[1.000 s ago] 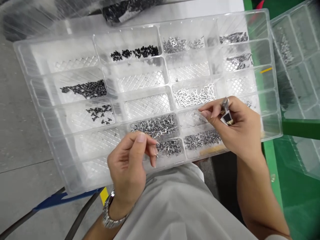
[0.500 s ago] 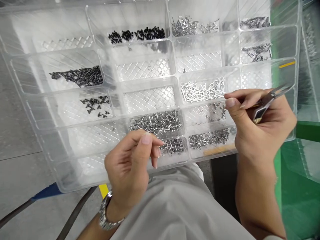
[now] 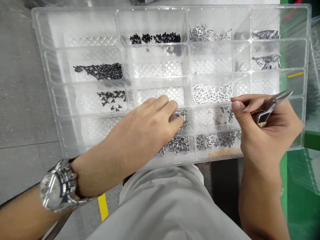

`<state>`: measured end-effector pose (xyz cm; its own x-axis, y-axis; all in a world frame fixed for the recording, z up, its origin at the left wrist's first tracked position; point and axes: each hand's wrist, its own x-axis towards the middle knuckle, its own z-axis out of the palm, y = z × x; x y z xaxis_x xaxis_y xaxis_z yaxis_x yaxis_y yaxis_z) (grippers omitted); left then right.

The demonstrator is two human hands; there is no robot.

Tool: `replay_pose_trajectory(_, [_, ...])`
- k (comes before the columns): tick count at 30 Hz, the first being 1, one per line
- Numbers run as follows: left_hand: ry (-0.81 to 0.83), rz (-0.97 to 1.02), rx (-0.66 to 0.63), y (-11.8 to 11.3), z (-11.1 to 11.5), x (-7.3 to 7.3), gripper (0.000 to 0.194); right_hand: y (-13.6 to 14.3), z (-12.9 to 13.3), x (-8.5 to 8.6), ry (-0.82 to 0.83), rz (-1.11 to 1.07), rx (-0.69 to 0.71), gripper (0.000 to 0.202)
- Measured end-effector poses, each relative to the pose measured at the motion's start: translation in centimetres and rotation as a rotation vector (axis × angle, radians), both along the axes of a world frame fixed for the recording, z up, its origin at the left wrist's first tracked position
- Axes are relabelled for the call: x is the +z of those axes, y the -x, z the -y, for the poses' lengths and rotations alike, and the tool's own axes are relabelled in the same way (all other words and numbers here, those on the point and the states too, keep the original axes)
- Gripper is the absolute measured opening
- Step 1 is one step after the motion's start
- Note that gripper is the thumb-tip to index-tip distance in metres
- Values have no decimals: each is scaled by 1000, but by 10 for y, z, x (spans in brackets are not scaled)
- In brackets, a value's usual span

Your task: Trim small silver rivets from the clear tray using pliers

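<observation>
My left hand reaches palm down over the clear divided tray. Its curled fingers dip into a compartment of small headed metal pins. The fingertips are hidden, so I cannot tell what is between them. Thumb and forefinger of my right hand are pressed together by the tray's white clip-like pieces; anything pinched there is too small to make out. A small pliers-like tool with pointed metal jaws lies across that palm, gripped by the other fingers.
Other compartments hold black screw-like parts, black fasteners, thin silver pieces and short metal pins. Grey-clad legs are below the tray. A green surface lies at right. Yellow tape marks the floor.
My left hand has turned from palm up to palm down and moved forward into the pin compartment. My right hand still grips the tool. The tray appears shifted right and more level in view.
</observation>
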<state>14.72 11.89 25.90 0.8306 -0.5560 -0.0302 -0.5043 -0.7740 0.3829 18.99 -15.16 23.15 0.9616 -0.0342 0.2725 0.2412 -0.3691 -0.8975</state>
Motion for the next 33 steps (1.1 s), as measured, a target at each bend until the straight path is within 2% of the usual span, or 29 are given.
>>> replay_pose_trajectory(7, [64, -9, 16, 3, -7, 0, 23, -2, 0, -1, 40, 31, -1, 24])
replay_pose_trajectory(9, [60, 20, -22, 3, -10, -2, 32, -2, -1, -1, 51, 25, -8, 24])
replay_pose_trajectory(11, [44, 61, -104, 0, -13, -5, 48, -1, -1, 0, 57, 16, -11, 24])
replay_pose_trajectory(13, [67, 77, -178, -6, -16, -6, 56, -1, -1, 0, 58, 9, -7, 24])
replay_pose_trajectory(17, [73, 87, -238, -18, -22, -6, 37, 0, -1, 0, 55, 8, -3, 23])
replay_pose_trajectory(20, [74, 50, -207, -23, -24, -5, 20, 1, -1, 0, 60, 9, -17, 23])
replay_pose_trajectory(24, [146, -84, -102, -27, -22, -6, 27, 1, -3, 1, 89, -2, -41, 22])
replay_pose_trajectory(28, [159, -124, -40, -28, -18, -5, 31, 2, -4, 2, 65, -10, -31, 21])
replay_pose_trajectory(33, [131, -110, -33, -26, -20, -4, 27, 2, -4, 2, 33, -15, -22, 21])
